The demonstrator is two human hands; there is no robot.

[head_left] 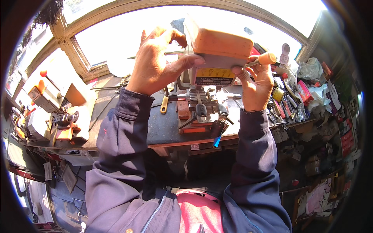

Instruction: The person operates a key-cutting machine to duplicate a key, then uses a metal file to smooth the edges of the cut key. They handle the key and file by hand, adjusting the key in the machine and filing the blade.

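Upper centre of the frame, a key duplicator (221, 63) stands on a dark workbench (157, 126), orange tray (223, 42) on top; left hand (157, 64) at its left front corner, thumb against it, fingers spread apart; right hand (256, 85) at its lower right corner, thumb close to it, fingers around or behind a knob-ended handle (267, 58), cannot tell if clamped on it; below, mid-frame, a black-headed key (201, 110) and a second key (222, 109) sit at the clamps (193, 94), blue tag (217, 141) dangling over the bench edge; yellow-handled tool (164, 105) left of them; heaped hand tools (287, 106) at right, window (116, 44) behind.

Risks, judged: loose clamping could let a key slip out of line; the dangling tag could tug or snag if the clamps move; one-sided thumb pressure could rock the machine; window glare could hide misalignment.
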